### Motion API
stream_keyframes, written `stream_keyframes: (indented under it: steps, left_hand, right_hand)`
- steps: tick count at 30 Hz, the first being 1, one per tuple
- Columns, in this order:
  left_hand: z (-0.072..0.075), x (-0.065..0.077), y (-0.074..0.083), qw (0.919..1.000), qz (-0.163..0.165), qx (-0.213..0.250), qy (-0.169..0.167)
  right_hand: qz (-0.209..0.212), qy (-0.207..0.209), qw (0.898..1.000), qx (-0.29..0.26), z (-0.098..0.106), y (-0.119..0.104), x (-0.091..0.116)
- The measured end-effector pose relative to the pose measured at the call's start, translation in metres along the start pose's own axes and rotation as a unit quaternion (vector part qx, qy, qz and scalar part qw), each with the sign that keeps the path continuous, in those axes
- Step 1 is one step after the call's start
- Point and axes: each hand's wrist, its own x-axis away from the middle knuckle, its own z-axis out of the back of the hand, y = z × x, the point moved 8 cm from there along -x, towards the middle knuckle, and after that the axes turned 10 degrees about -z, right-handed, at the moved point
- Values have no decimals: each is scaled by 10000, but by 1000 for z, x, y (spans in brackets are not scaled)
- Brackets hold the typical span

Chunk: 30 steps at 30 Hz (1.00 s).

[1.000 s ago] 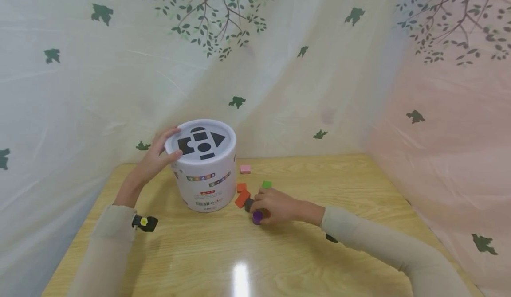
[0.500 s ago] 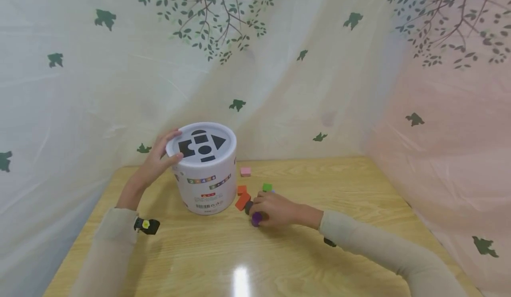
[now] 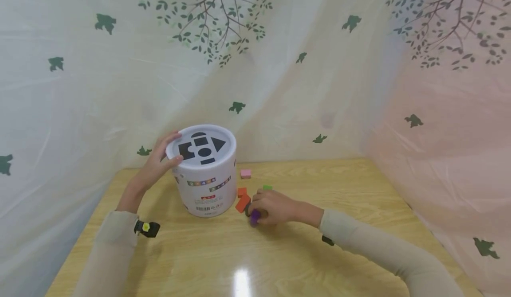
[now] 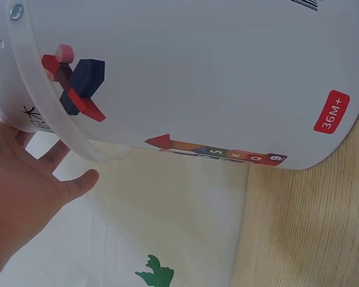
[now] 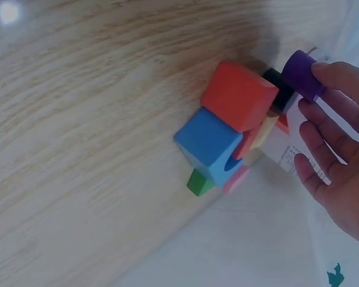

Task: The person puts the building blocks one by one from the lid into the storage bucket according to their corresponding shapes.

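A white bucket stands upright on the table, its lid cut with several dark shaped holes. My left hand rests against its upper rim, fingers and thumb spread and fairly straight. My right hand pinches a purple cylinder block between thumb and fingers, beside the other blocks. In the right wrist view, an orange-red block, a notched blue block and a black block lie clustered near the hand. A green block and a pink block are behind them.
The blocks lie just right of the bucket on a wooden table. A pale cloth printed with branches and birds hangs behind it, and a pinkish cloth on the right.
The purple block has turned in my right hand and shifted slightly left. My left hand keeps its place on the bucket's rim. The head view has tilted a little.
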Motion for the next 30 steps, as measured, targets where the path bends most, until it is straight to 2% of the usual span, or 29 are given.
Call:
stream_keyframes:
  steps: [8,14,20,30]
  left_hand:
    - [0,1,1,10000,2,-18,28]
    - [0,1,1,10000,-19,-16,33]
    - [-1,0,1,10000,-26,2,20]
    - [0,2,-2,10000,-9,25,28]
  right_hand:
    - [-16,154,9998,-130,19,2,-4]
    - [-331,149,9993,-120,32,12,-7]
    - [-706,75,9958,-570,46,23,-11]
    - [-1173,430,9828,-1361,75,45,-17]
